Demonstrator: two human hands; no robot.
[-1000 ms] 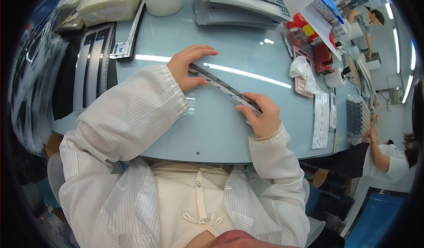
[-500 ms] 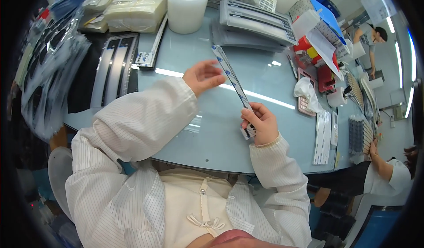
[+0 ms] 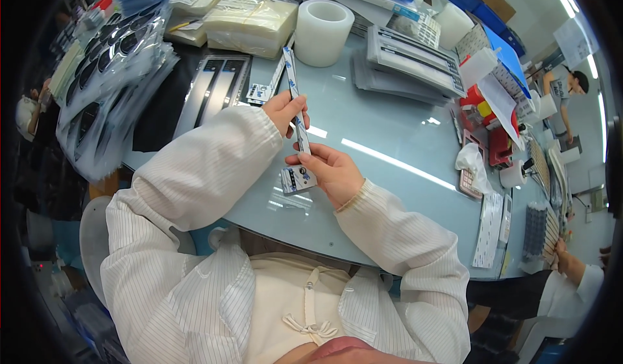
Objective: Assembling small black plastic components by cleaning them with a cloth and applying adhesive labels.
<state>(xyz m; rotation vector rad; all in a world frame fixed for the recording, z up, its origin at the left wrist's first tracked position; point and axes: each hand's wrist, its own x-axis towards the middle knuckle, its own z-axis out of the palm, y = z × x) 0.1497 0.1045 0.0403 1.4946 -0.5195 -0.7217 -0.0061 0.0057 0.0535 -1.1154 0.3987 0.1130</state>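
Note:
Both hands are on a long narrow strip (image 3: 290, 72) with white, blue-printed backing, which widens into a small rectangular tab at its near end. My left hand (image 3: 282, 112) is closed round its middle, thumb along the strip. Below it, my right hand (image 3: 336, 174) pinches the strip just above the tab, between thumb and fingers. The strip is held tilted above the glossy table (image 3: 376, 215), its far end pointing away from me. Just beyond my left hand lies a similar printed piece (image 3: 259, 92).
A clear film roll (image 3: 324, 36) stands beyond the strip, beside wrapped sheet bundles (image 3: 249, 23). Stacked panels (image 3: 415, 62) lie far right; clear plastic sheets (image 3: 117, 114) hang at left. A pink calculator (image 3: 468, 182) sits under crumpled tissue (image 3: 472, 161). Another person's hand (image 3: 570, 260) is at right.
My right hand has brought the strip leftward to my left hand, which was open and apart from it and now grips its middle. The head view has shifted a little.

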